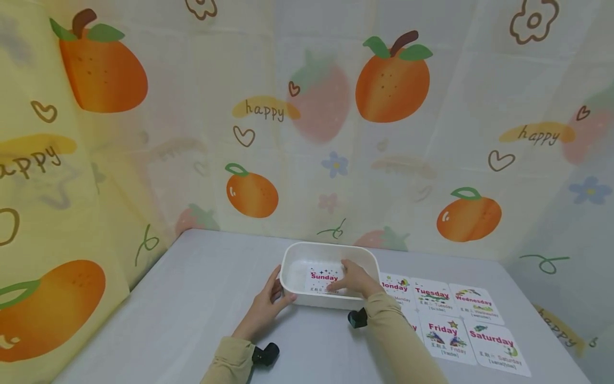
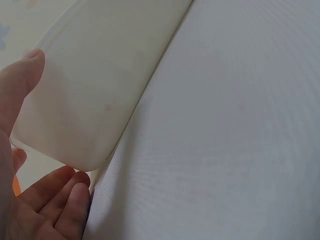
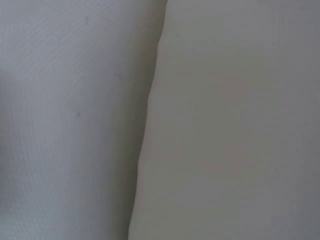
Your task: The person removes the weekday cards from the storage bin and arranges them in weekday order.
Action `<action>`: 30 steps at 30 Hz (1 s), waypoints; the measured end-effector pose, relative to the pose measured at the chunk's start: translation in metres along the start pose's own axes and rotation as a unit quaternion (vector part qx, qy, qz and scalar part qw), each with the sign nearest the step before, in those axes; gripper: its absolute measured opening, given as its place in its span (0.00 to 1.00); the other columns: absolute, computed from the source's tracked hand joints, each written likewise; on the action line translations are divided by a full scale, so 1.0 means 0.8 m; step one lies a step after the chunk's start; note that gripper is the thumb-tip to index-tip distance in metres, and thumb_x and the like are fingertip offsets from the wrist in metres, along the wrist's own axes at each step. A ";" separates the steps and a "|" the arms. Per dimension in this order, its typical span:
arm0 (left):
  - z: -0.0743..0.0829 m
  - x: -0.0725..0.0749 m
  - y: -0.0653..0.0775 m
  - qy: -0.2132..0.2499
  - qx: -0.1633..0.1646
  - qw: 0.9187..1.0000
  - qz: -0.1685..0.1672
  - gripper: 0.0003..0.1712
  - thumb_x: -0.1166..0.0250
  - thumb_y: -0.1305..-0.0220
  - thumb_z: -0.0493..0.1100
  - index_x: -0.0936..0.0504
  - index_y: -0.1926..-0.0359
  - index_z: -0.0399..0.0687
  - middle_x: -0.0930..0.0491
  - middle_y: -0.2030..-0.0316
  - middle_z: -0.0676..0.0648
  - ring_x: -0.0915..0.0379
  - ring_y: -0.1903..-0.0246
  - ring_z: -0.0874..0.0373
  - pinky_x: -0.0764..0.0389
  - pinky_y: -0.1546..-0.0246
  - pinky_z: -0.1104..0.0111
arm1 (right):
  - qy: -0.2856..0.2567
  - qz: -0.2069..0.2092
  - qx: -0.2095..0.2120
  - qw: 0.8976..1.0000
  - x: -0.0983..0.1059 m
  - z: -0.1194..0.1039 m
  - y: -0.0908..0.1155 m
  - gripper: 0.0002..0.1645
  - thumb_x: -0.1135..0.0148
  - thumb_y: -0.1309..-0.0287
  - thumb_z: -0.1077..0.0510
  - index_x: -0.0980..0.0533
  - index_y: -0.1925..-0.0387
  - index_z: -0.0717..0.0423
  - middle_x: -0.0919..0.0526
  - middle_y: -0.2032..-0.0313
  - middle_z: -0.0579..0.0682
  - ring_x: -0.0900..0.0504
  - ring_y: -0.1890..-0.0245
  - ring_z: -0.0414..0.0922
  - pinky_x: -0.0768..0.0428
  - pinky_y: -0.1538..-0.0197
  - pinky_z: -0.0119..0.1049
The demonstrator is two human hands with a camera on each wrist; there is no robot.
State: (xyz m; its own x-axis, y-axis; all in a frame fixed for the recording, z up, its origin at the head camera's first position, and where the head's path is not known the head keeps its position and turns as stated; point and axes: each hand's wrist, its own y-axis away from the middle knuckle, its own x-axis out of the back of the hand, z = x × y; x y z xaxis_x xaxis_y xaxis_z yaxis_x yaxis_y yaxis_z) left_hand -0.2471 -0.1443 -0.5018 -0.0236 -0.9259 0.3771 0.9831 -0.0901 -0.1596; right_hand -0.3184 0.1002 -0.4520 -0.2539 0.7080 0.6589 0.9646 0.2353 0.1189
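A white plastic box (image 1: 318, 301) stands on the table in the head view, with a card reading "Sunday" (image 1: 320, 277) on its floor. My left hand (image 1: 263, 308) grips the box's left front corner. In the left wrist view its thumb lies along the wall and the other fingers curl at the lower corner. My right hand (image 1: 357, 278) reaches inside, thumb and forefinger spread apart at the card's right side; the thumb overlaps the card. The right wrist view shows only the box wall (image 3: 225, 125) and white cloth, without the hand.
Right of the box, weekday cards lie in two rows, among them Tuesday (image 1: 433, 294), Wednesday (image 1: 475, 303), Friday (image 1: 446, 337) and Saturday (image 1: 499, 346). My right sleeve partly covers one card. A fruit-patterned curtain (image 1: 307, 176) hangs behind the white table (image 1: 192, 298).
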 end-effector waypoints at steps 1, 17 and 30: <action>0.000 0.000 0.000 0.000 0.001 1.000 0.000 0.52 0.33 0.47 0.60 0.53 0.28 0.60 0.34 0.40 0.37 0.35 0.43 0.45 0.33 0.42 0.56 | -0.001 0.000 -0.001 1.000 0.000 0.000 0.000 0.60 0.21 0.66 0.55 0.45 0.35 0.71 0.37 0.38 0.67 0.41 0.38 0.61 0.43 0.35 0.51; -0.001 0.000 0.000 0.004 -0.006 1.000 -0.004 0.52 0.33 0.46 0.59 0.53 0.28 0.57 0.35 0.40 0.36 0.35 0.42 0.44 0.33 0.42 0.56 | 0.156 0.000 0.009 0.988 -0.008 0.003 -0.006 0.57 0.22 0.66 0.49 0.39 0.37 0.68 0.40 0.39 0.66 0.41 0.39 0.61 0.41 0.36 0.52; 0.002 0.000 0.000 0.004 0.000 1.000 -0.002 0.53 0.33 0.47 0.59 0.53 0.28 0.56 0.34 0.41 0.36 0.35 0.42 0.44 0.33 0.42 0.55 | 0.164 0.017 0.025 0.986 -0.013 0.008 -0.011 0.52 0.21 0.68 0.51 0.35 0.41 0.68 0.36 0.41 0.66 0.39 0.41 0.61 0.39 0.37 0.52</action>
State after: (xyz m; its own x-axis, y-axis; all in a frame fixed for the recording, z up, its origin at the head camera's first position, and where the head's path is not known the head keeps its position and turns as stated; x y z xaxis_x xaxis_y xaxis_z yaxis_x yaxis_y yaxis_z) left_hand -0.2466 -0.1439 -0.5000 -0.0287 -0.9281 0.3713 0.9831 -0.0933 -0.1573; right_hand -0.3246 0.0951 -0.4642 -0.1764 0.4651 0.8675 0.9655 0.2531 0.0606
